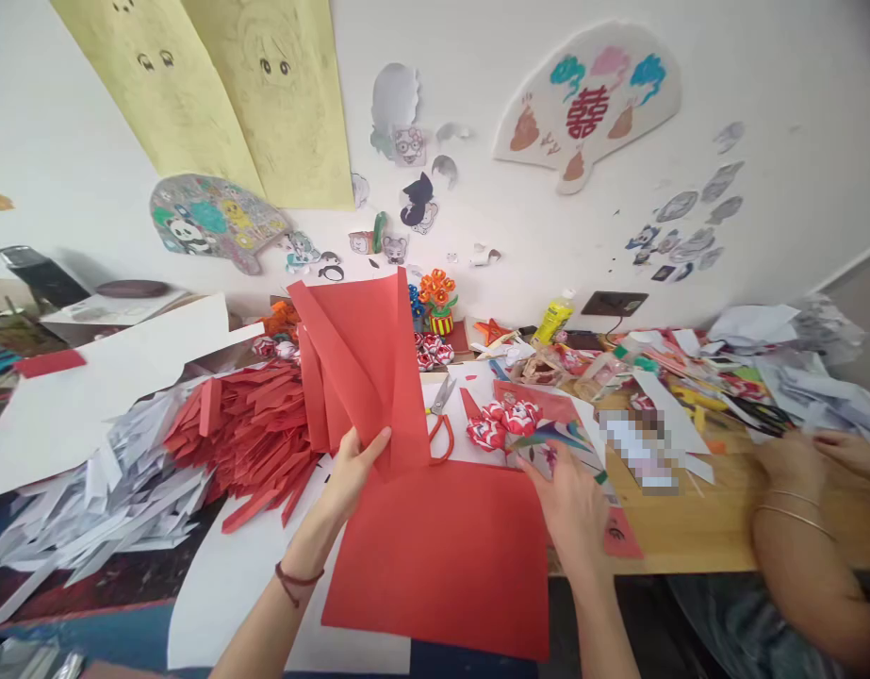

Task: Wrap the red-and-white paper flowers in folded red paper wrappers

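Observation:
My left hand (355, 462) pinches a folded red paper (368, 368) that stands upright, thumb in front. A flat red sheet (441, 556) lies below it, over a white sheet. To the right, my right hand (566, 490) has its fingers apart, near the flat sheet's top right corner and just below red-and-white folded flowers (501, 422). Nothing shows in its grip. Orange-handled scissors (441, 424) lie between the upright paper and the flowers.
Piles of red paper strips (247, 429) and white strips (116, 490) cover the left side. A co-worker's hands (795, 467) are at the right. Along the wall stand a yellow bottle (553, 319) and a flower pot (441, 323).

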`<state>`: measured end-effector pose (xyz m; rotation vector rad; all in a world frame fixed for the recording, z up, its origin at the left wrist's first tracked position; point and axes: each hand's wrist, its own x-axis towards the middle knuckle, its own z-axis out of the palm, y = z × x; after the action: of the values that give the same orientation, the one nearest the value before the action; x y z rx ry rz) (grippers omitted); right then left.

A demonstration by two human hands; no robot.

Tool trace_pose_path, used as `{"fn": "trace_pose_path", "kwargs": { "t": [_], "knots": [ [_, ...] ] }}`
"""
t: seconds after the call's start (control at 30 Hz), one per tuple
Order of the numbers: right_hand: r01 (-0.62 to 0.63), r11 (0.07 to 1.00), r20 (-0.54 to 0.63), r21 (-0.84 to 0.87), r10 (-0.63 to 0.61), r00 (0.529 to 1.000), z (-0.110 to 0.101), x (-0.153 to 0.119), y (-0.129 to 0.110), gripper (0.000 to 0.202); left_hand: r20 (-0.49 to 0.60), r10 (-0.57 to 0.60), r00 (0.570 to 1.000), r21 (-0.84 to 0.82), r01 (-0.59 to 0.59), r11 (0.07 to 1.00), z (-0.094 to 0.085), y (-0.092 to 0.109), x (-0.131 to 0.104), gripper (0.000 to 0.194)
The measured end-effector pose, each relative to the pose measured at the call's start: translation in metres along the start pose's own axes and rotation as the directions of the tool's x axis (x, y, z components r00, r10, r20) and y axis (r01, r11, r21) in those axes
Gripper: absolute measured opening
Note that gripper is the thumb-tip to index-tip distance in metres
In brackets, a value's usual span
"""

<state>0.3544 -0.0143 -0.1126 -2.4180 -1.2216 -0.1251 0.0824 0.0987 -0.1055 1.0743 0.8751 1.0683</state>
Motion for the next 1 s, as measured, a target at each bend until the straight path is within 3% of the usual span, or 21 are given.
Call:
{"fn": "trace_pose_path", "kwargs": {
  "t": [0.1, 0.17, 0.23, 0.37, 0.43, 0.5, 0.53, 0.6, 0.7, 0.83, 1.0],
  "knots": [
    [0.062, 0.997, 0.267, -0.047, -0.047, 0.962, 0.013, 0.025, 0.009, 0.031, -0.037, 0.01, 0.999, -0.001, -0.01, 1.0, 0.002, -0.008, 0.004, 0.046],
    [0.125, 0.992, 0.34, -0.015, -0.113, 0.934, 0.02, 0.038, 0.007, 0.028, -0.078, 0.046, 0.996, 0.071, -0.04, 0.997, 0.005, -0.016, 0.007, 0.043],
    [0.159, 0.987, 0.288, -0.025, -0.146, 0.947, 0.019, 0.047, 0.007, 0.031, -0.133, 0.112, 0.985, 0.178, -0.087, 0.98, 0.007, -0.023, 0.01, 0.038],
    [0.108, 0.99, 0.018, -0.087, -0.107, 0.994, -0.001, 0.064, 0.02, 0.038, -0.19, 0.221, 0.956, 0.279, -0.163, 0.946, 0.012, -0.028, 0.016, 0.034],
    [0.093, 0.996, -0.099, 0.008, -0.092, 0.991, -0.016, 0.072, 0.025, 0.042, -0.186, 0.246, 0.951, 0.29, -0.187, 0.939, 0.017, -0.024, 0.017, 0.033],
    [0.117, 0.96, -0.176, 0.255, -0.073, 0.982, -0.029, 0.074, 0.02, 0.044, -0.164, 0.261, 0.951, 0.291, -0.206, 0.934, 0.025, -0.021, 0.016, 0.032],
    [0.129, 0.9, -0.185, 0.417, -0.055, 0.981, -0.034, 0.071, 0.014, 0.044, -0.143, 0.266, 0.953, 0.288, -0.217, 0.933, 0.03, -0.019, 0.015, 0.033],
    [0.116, 0.686, -0.126, 0.718, -0.036, 0.991, -0.039, 0.06, -0.007, 0.042, -0.098, 0.282, 0.954, 0.278, -0.246, 0.928, 0.041, -0.017, 0.015, 0.037],
    [0.084, 0.478, -0.023, 0.874, -0.131, 0.991, -0.034, 0.034, -0.047, 0.033, -0.071, 0.339, 0.938, 0.262, -0.31, 0.914, 0.06, -0.017, 0.015, 0.039],
    [0.132, 0.398, -0.02, 0.908, -0.274, 0.961, -0.016, 0.011, -0.093, 0.031, -0.025, 0.403, 0.915, 0.196, -0.391, 0.899, 0.075, -0.016, 0.011, 0.039],
    [0.143, 0.38, -0.089, 0.914, -0.155, 0.984, 0.007, 0.006, -0.124, 0.033, 0.022, 0.34, 0.94, 0.05, -0.341, 0.939, 0.072, -0.017, -0.002, 0.048]
  ]
}}
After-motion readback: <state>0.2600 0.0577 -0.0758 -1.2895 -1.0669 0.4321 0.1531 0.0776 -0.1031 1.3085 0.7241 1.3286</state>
